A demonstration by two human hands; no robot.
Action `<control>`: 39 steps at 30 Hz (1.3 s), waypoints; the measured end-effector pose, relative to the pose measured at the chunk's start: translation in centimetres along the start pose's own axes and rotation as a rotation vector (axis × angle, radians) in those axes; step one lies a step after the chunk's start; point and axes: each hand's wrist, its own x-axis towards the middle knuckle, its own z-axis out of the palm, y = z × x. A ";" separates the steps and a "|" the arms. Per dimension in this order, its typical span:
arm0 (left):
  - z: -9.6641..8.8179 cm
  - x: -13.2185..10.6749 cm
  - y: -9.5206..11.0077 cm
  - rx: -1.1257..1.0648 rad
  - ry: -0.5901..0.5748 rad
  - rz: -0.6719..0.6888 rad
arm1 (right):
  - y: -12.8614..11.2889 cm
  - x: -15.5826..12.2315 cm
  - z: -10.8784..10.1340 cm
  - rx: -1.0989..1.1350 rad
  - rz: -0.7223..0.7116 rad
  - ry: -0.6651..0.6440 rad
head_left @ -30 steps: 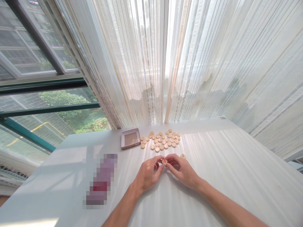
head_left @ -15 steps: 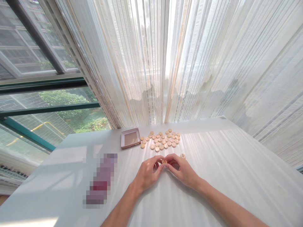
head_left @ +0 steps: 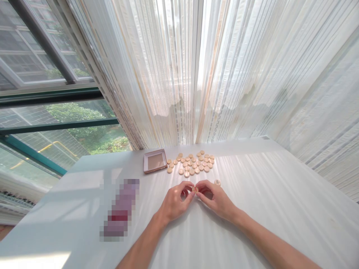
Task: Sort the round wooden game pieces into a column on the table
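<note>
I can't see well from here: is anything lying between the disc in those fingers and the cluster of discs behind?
Nothing visible. The left hand and right hand pinch the disc together; only bare table separates it from the cluster. A lone disc lies to the right.

Pale wooden discs point(head_left: 193, 164), red-marked piece point(head_left: 195, 189)

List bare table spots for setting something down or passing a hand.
Free: the table right of the lone disc and right hand; the strip between the left hand and the blurred item; the far left corner beside the box. Crowded: box to disc pile, and just before it, where both hands pinch a disc.
</note>
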 end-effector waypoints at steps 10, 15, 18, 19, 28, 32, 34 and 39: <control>0.1 0.0 -0.6 -0.049 -0.028 -0.042 | -0.3 -0.1 0.1 -0.047 0.007 -0.045; 0.1 0.0 -0.6 -0.073 -0.030 -0.063 | -0.2 -0.2 0.1 -0.046 0.021 -0.061; 0.1 0.1 -0.6 -0.090 -0.034 -0.071 | -0.3 -0.2 0.1 -0.038 0.031 -0.067; 0.1 0.1 -0.5 -0.094 -0.035 -0.073 | -0.3 -0.2 0.1 -0.038 0.032 -0.069; -0.2 0.1 -0.1 -0.167 -0.042 -0.050 | -0.6 -0.1 0.0 -0.038 0.025 -0.063; -0.1 0.1 -0.3 -0.155 -0.029 -0.045 | -0.4 -0.1 0.0 -0.014 0.019 -0.044; -0.1 0.1 -0.4 -0.140 -0.029 -0.038 | -0.3 0.0 0.0 0.000 0.014 -0.033; -0.1 0.1 -0.4 -0.081 -0.024 -0.006 | 0.2 0.0 0.0 0.008 0.007 -0.012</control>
